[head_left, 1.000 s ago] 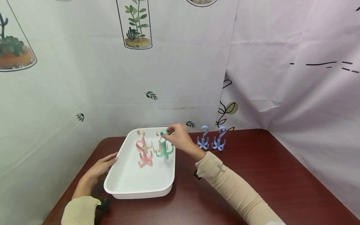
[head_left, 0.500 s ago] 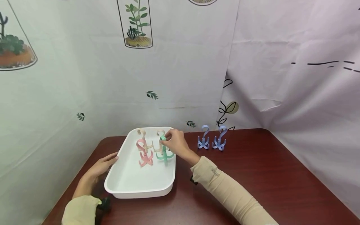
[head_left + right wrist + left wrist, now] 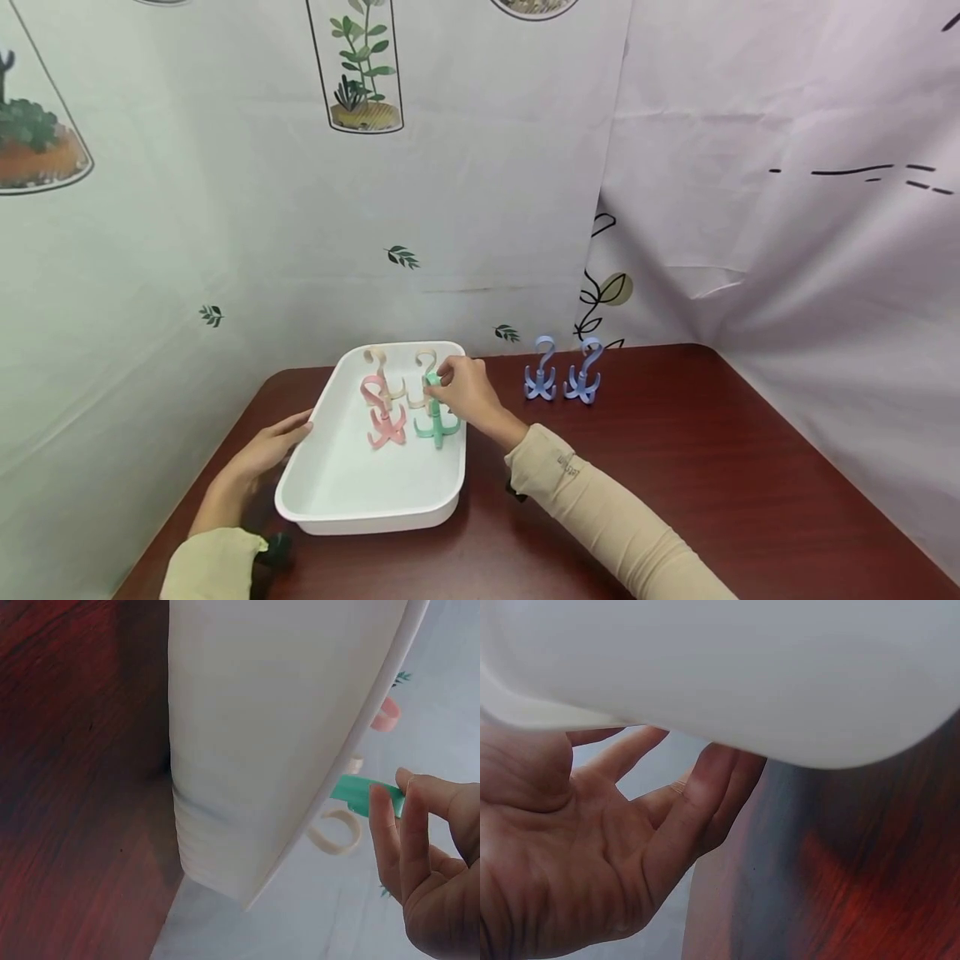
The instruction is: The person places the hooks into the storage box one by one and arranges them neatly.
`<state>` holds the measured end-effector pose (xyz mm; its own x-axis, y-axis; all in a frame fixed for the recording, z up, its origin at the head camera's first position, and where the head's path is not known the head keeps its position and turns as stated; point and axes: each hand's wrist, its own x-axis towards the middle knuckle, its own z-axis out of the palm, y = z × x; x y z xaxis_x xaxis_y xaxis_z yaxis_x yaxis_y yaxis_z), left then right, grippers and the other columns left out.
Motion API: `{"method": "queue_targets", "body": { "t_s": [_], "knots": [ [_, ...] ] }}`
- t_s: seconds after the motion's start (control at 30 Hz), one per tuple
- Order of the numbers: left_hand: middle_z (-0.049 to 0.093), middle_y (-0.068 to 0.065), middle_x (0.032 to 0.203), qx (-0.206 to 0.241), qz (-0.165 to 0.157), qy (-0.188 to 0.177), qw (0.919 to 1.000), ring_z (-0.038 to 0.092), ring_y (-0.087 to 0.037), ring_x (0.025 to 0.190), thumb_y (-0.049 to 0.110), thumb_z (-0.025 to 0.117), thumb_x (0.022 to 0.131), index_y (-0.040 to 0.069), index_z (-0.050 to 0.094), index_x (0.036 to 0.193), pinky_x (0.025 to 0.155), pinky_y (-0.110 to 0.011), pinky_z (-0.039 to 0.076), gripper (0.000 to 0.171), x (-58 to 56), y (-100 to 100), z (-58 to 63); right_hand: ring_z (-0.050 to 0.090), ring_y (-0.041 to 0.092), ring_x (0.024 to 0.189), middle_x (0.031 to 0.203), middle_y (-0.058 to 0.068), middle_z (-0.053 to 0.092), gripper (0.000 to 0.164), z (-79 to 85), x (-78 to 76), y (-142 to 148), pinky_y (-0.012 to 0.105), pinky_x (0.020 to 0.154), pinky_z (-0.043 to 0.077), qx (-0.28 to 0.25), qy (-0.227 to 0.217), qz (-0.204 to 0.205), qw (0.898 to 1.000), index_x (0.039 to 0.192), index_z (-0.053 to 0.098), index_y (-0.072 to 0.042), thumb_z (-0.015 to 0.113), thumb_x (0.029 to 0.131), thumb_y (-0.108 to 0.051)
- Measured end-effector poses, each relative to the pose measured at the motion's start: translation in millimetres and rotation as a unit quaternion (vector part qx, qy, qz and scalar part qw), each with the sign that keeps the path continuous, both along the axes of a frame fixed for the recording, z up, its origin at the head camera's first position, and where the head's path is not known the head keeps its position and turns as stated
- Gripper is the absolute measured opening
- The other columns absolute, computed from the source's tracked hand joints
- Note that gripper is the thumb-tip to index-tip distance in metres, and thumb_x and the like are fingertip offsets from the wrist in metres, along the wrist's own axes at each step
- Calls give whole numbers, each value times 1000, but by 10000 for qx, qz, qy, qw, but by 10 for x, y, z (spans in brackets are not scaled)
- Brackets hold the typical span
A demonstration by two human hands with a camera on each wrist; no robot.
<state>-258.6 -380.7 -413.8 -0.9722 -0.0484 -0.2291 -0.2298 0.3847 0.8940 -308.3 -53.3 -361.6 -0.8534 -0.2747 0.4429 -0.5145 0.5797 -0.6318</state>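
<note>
A pale cloth (image 3: 487,175) printed with potted plants and leaves hung behind and around the dark red table (image 3: 697,475). On the table's left part was the white tray (image 3: 367,487). Two sleeved arms reached in, and the hands were well apart. The left hand (image 3: 267,450) was at the tray's left side, its fingers loosely extended and touching the outer wall below the rim. The right hand (image 3: 471,393) came over the tray's right rim, thumb and fingers pinching the curled top of the green hook (image 3: 437,430). That hook hung upright inside the tray, toward the right; whether its foot touched the floor I cannot tell. Left of it stood the pink hook (image 3: 387,428). Behind these were a left beige hook (image 3: 377,360) and a right beige hook (image 3: 425,360), the latter partly hidden by the green one. Outside the tray, two blue hooks (image 3: 582,385) stood side by side near the table's back edge.
</note>
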Motion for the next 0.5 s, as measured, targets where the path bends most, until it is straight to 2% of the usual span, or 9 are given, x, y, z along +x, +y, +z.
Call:
{"method": "queue_targets", "body": {
  "t_s": [0.1, 0.23, 0.37, 0.5],
  "knots": [
    [47, -34, 140, 20, -13, 16, 10000, 66, -29, 99, 38, 50, 104, 3, 25, 156, 75, -47, 57, 68, 0, -4, 3, 65, 16, 78, 84, 6, 72, 30, 40, -1, 49, 21, 59, 50, 292, -116, -23, 9995, 97, 71, -4, 84, 81, -26],
    [47, -34, 139, -64, -11, 37, 10000, 66, -31, 99, 39, 51, 103, 3, 25, 156, 74, -48, 57, 69, -6, -19, 19, 66, 18, 83, 88, 4, 73, 37, 175, -37, 207, 26, 66, 52, 558, -233, -49, 9982, 99, 73, -6, 84, 80, -35],
    [47, -35, 139, -187, 8, 40, 9998, 66, -32, 99, 40, 50, 103, 3, 25, 156, 74, -48, 57, 69, -7, -29, 25, 70, 20, 86, 95, 6, 75, 33, 373, -169, 510, 33, 74, 55, 446, -221, -310, 9983, 105, 73, -6, 78, 85, -33],
    [47, -35, 139, -197, -50, 33, 9998, 66, -31, 100, 40, 50, 104, 1, 24, 155, 75, -47, 57, 69, 4, -21, -5, 70, 26, 95, 111, 14, 72, 37, 539, -334, 901, 38, 78, 55, 547, -601, -667, 9945, 118, 68, -3, 72, 91, -28]
  ]
}}
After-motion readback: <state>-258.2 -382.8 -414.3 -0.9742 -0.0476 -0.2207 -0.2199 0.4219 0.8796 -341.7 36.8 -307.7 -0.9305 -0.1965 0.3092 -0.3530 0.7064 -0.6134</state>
